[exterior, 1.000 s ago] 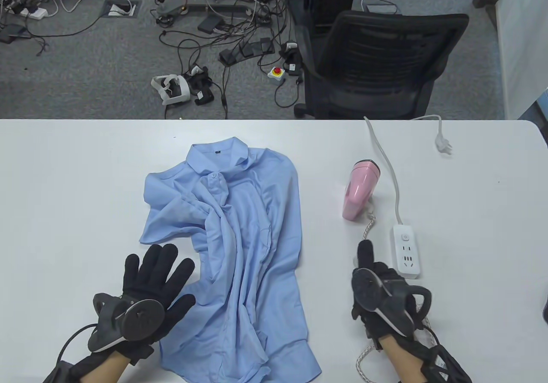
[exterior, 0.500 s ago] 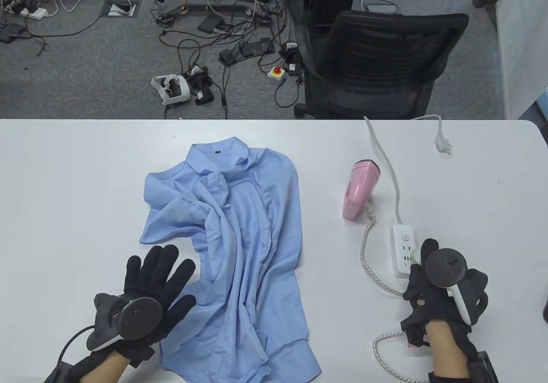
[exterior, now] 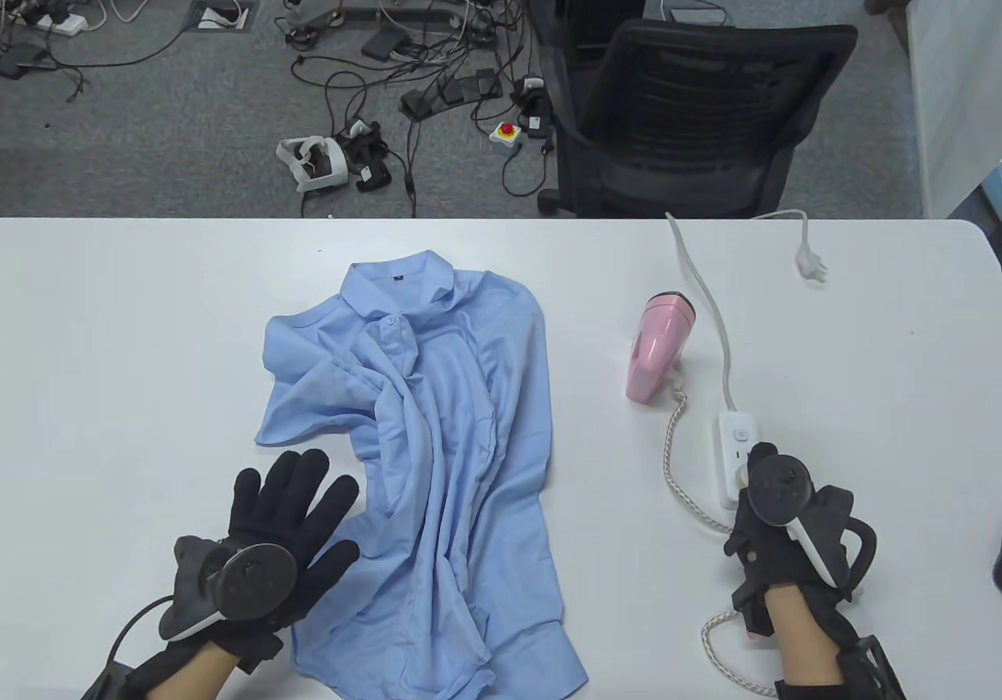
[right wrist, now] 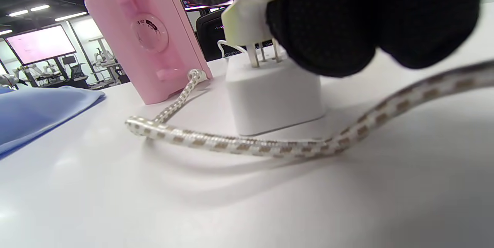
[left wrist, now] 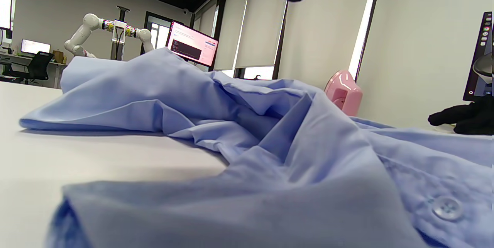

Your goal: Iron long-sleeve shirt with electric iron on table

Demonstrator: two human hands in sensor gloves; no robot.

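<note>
White table (exterior: pixel 117 340) with blue shirt (exterior: pixel 438 434), upright pink iron (exterior: pixel 657 348), power strip (exterior: pixel 737 438), braided cord (exterior: pixel 681 488).

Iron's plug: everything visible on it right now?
The plug is pale, cream-white plastic with three bare metal prongs pointing down. The right hand pinches it directly above the white power strip; the prong tips sit at the strip's top face, not pushed home. A braided white-and-tan cord loops across the table to the pink iron, standing on its heel.
</note>
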